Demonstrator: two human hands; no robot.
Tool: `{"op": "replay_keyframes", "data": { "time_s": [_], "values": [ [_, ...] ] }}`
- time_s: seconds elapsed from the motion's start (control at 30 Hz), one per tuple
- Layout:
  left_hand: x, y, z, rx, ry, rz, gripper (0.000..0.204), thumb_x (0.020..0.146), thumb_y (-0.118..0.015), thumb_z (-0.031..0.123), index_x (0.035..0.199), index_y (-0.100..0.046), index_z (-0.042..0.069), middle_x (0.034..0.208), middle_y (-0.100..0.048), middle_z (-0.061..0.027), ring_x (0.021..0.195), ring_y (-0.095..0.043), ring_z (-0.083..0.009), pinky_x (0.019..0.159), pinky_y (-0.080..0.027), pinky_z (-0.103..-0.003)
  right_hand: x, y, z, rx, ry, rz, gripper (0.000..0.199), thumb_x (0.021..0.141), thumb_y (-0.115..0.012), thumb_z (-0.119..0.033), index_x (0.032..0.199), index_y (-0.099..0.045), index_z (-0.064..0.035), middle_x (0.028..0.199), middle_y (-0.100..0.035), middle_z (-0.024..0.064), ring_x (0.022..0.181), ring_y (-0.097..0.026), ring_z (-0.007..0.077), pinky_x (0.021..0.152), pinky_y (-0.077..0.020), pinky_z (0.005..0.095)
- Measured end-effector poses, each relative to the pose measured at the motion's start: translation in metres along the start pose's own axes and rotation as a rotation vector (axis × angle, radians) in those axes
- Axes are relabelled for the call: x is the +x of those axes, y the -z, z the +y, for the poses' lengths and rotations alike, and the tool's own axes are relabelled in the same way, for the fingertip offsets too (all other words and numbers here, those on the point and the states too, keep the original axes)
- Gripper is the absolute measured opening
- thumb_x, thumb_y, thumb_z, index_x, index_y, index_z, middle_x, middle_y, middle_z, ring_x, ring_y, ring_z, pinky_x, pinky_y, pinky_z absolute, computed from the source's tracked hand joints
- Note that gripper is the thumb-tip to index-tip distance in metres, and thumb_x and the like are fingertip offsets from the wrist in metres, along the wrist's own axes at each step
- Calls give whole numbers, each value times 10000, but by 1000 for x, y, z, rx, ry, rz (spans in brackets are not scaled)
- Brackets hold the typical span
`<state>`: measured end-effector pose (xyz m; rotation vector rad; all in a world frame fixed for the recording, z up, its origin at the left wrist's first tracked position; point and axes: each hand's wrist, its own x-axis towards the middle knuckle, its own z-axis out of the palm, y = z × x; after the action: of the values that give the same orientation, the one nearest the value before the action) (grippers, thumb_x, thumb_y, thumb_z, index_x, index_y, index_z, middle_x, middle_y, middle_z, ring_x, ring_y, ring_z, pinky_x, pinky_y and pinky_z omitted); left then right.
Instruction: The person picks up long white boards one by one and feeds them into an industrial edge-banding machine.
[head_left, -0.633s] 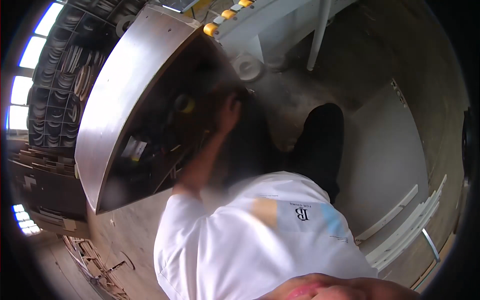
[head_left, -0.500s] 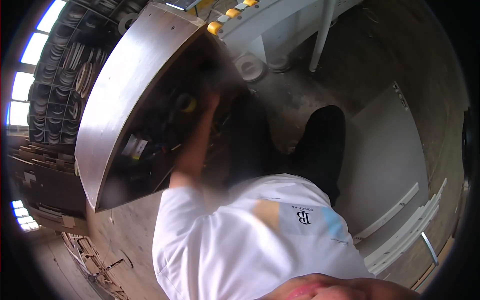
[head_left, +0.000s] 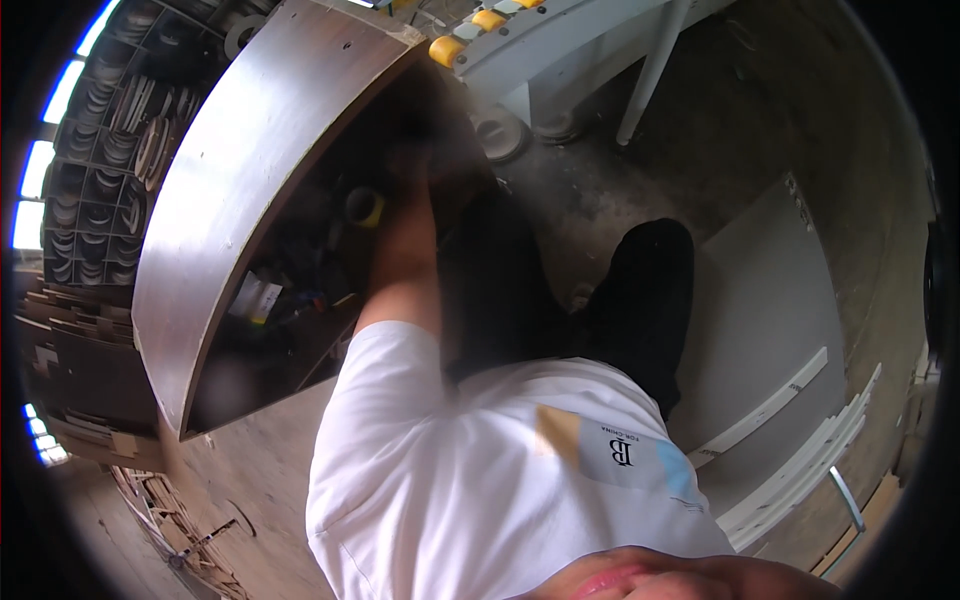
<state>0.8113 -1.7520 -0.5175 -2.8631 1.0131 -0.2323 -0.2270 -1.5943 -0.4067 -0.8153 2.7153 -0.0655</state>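
Since my left hand (head_left: pixel 408 165) is way back in the dark under this metal-topped bench (head_left: pixel 255 130), I honestly can't tell how far apart my fingers are, or whether they've got hold of anything. All you get is a dim smudge of hand at the end of my bare forearm (head_left: pixel 405 250).

The closest thing I can pick out is a round yellow-and-black object (head_left: pixel 364 207), sitting on the dark shelf (head_left: pixel 225 380) just to the left of my forearm, near the wrist. Can't say if I'm touching it. A pale packet (head_left: pixel 256 299) lies further left, nearer the open edge.

Compared with 0.6 s ago, the hand has gone deeper: back then it was by my thigh with the fingers kinda readable, and now it's up and away, with my white sleeve (head_left: pixel 390 375) pulled along after it. The round object looks like it hasn't budged.

Hard to make out: the small clutter around the packet is mostly shadow, the lens looks hazy in spots, and my right hand is out of view.
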Motion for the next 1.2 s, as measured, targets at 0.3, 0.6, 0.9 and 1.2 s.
{"op": "replay_keyframes", "data": {
  "time_s": [0.3, 0.6, 0.9, 1.2],
  "values": [
    [-20, 101, 20, -584, 123, 92, 725, 931, -765, 393, 1543, -537, 79, 1539, -578, -202, 1431, -543, -377, 1186, -471, -492, 3, 11, -39, 243, 104, 49, 901, 833, -838, -617, 1328, -642, 110, 1351, -678, 284, 1176, -672, 458, 1015, -535, 503],
    [-202, 232, 44, -753, -357, 334, 622, 926, -788, 297, 1460, -580, 56, 1459, -607, -240, 1363, -577, -428, 1112, -492, -518, 27, 83, -154, 382, 581, 479, 625, 807, -929, -383, 1164, -688, 69, 1133, -703, 229, 1030, -693, 383, 949, -548, 476],
    [-283, 473, 144, -929, -1270, 684, 472, 824, -786, 121, 1286, -692, 133, 1437, -675, -90, 1295, -664, -285, 1060, -547, -456, -88, 196, -285, 557, 1197, 596, 535, 760, -964, -203, 1187, -700, -17, 1161, -677, 151, 1053, -667, 340, 916, -563, 463],
    [-320, 543, 211, -446, -1586, 938, 218, 938, -642, 266, 1127, -689, 168, 1500, -624, -18, 1507, -478, -255, 1297, -341, -549, -230, 212, -352, 658, 1790, 467, 590, 716, -948, -173, 1243, -714, -50, 1154, -682, 139, 1030, -699, 346, 892, -586, 456]
  ]
}}
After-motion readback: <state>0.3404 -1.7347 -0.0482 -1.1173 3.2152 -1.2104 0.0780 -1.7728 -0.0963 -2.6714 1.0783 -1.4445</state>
